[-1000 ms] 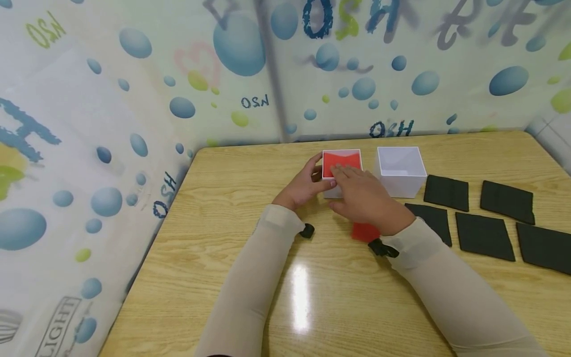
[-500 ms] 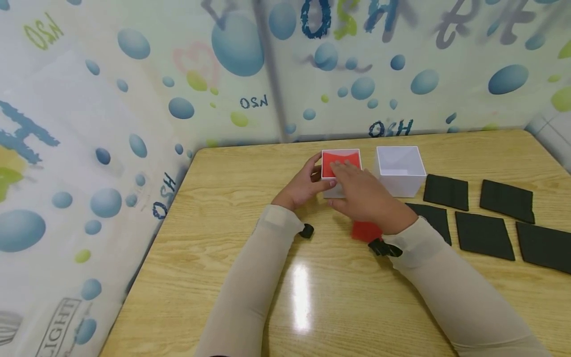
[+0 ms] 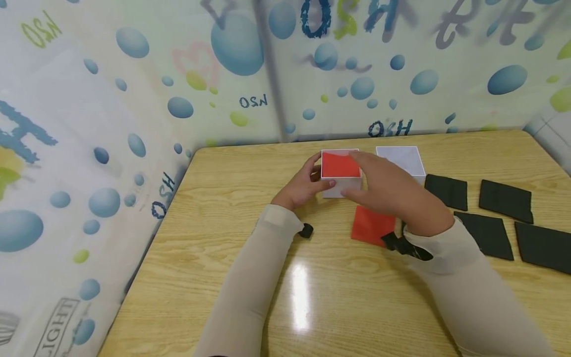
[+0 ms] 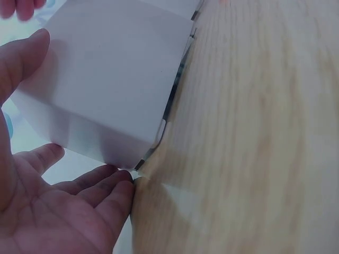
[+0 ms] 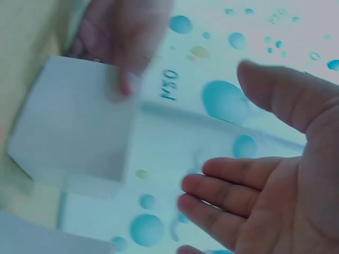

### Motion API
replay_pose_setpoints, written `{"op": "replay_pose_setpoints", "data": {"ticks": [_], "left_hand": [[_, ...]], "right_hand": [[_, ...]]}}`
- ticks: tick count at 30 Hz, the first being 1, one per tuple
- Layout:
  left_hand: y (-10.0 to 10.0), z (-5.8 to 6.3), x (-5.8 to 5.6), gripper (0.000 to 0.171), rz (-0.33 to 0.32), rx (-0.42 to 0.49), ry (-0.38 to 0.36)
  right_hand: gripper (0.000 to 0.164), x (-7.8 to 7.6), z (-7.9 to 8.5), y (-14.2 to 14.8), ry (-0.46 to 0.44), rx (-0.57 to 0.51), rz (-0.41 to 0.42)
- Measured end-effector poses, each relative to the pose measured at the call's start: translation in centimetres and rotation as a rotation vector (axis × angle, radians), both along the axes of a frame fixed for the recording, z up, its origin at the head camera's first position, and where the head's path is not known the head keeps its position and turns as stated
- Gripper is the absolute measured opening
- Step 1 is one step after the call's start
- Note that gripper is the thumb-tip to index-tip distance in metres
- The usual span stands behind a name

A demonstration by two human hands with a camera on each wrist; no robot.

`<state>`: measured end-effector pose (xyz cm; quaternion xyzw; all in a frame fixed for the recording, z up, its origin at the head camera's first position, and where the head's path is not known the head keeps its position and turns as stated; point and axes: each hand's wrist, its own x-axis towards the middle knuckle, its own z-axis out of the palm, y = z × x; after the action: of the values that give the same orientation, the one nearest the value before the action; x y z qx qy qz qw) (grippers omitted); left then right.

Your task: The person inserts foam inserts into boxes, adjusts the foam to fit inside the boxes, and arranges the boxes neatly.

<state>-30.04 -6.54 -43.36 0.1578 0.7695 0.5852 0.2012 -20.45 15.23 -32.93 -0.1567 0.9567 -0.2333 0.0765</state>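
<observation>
Nearest, a beige left sleeve point(image 3: 245, 292) and a beige right sleeve point(image 3: 482, 297) reach forward over a glossy wood-grain table point(image 3: 214, 198), with black clips point(image 3: 305, 230) at the wrists. On the near side of the right hand point(image 3: 397, 191) lies a flat red square sheet point(image 3: 370, 225), its corner overlapped by that wrist's clip. To the right of the same hand, flat black four-sided pieces point(image 3: 486, 235) are spread out, four of them plainly in sight.

The left hand point(image 3: 303, 186) grasps a white square box point(image 3: 334, 192), thumb on the near wall, fingers along the left side. Inside this box, between the two hands, a red lining piece point(image 3: 340, 164) sits below the rim. The right hand is released, fingers straight and thumb spread, just beside the box and apart from it. Beyond the right hand stands a second white box point(image 3: 399, 156), partly hidden by it. Farthest, past both hands, rises a white wall covering point(image 3: 303, 74) printed with blue and green dots and lettering.
</observation>
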Motion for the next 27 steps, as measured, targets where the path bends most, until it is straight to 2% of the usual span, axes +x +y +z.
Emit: {"op": "replay_pose_setpoints", "data": {"ticks": [8,16,27], "left_hand": [[0.1,-0.1,0.2,0.091,0.008,-0.02,-0.006],[0.0,0.1,0.0,0.093,0.003,-0.034,-0.008],[0.0,-0.1,-0.2,0.093,0.02,-0.037,-0.003]], "right_hand": [[0.093,1.5,1.4,1.2,0.008,-0.035,0.009],[0.096,1.9,1.5,1.8,-0.008,-0.002,0.015],[0.112,1.7,0.5,2.7,-0.166,0.179,0.002]]}}
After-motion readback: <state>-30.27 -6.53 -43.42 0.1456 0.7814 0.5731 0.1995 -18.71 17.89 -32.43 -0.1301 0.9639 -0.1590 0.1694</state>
